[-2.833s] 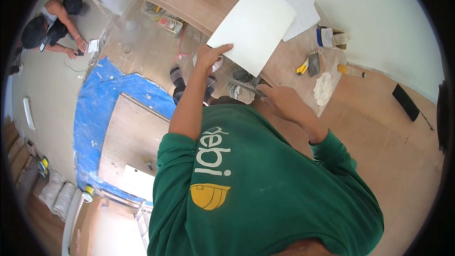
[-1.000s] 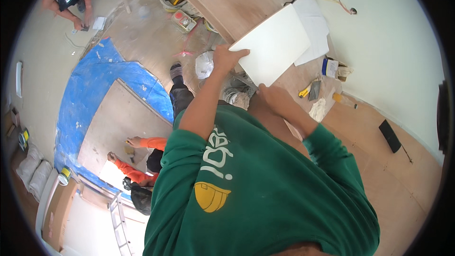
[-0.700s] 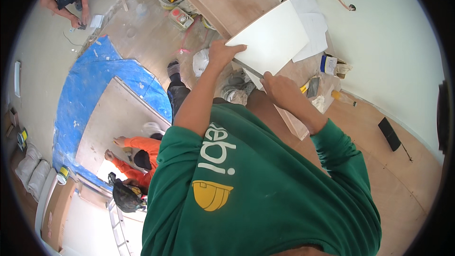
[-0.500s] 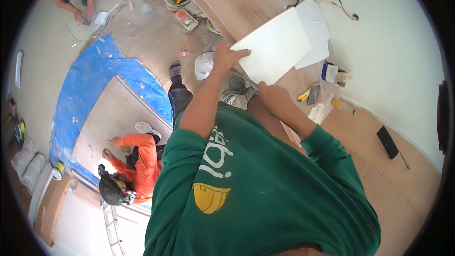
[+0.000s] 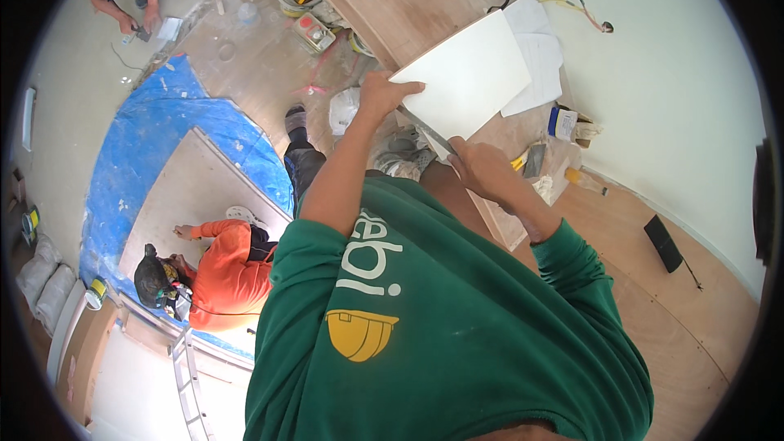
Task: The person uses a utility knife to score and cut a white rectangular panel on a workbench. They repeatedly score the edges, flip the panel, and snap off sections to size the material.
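Fingers of the left hand (image 5: 384, 94) clamp a white board (image 5: 469, 73) at 1 o'clock, thumb flat on its face and the rest hidden beneath; the right hand (image 5: 483, 167) closes around one end of a narrow grey tool (image 5: 429, 130), which lies along the board's near edge.

Beyond, a pale wall (image 5: 682, 73) rises at 2 o'clock and a brown wooden surface (image 5: 653, 310) spreads at 4. A blue sheet (image 5: 122, 155) covers ground between 9 and 10, a large flat panel (image 5: 192, 175) on top of it. At 12, a wooden bench (image 5: 392, 0) reaches toward the upper edge, while a co-worker in orange (image 5: 229, 278) crouches at 8, above a metal ladder (image 5: 188, 384).

Smaller still are the containers: an open box (image 5: 563, 124) at 2, pale crumpled material poking out; a clear tub (image 5: 314, 31) at 11, with something round and red inside; a tin (image 5: 95, 294) past 8, contents unseen; and an amber-ended bottle (image 5: 585, 181) at 3, near a yellow-handled knife (image 5: 520, 161).
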Tool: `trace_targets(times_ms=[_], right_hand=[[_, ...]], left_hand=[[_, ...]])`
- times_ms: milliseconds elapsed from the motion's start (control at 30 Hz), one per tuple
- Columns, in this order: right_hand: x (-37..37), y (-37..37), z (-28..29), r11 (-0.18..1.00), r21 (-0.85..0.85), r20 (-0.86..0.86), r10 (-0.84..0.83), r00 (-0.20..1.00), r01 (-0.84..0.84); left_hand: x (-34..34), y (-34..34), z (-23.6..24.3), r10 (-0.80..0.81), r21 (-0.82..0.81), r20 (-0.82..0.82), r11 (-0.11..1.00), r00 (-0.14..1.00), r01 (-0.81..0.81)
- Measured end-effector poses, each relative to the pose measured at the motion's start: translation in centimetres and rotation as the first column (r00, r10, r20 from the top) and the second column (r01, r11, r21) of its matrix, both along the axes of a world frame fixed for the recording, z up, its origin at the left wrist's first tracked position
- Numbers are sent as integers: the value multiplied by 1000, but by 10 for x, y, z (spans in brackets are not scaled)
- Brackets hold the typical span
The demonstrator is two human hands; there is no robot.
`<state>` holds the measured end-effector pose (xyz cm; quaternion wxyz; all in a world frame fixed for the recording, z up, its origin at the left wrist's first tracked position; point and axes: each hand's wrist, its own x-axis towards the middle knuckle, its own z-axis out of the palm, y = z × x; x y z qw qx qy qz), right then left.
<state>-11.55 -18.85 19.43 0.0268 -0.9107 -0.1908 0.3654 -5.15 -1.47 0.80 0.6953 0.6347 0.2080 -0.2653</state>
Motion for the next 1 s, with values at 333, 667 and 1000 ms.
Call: trace_targets(times_ms=[333,667,1000], right_hand=[[18,7,9,989,-93,144,130,981,-117],[3,14,-39,961,-121,200,270,942,-250],[13,5,3,992,33,-82,-119,990,122]], left_hand=[[-2,-2,-4,12,1,21,1000,1000,-12],[-3,-1,3,14,-19,27,1000,1000,-13],[3,2,-3,6,-121,-26,993,1000,-9]])
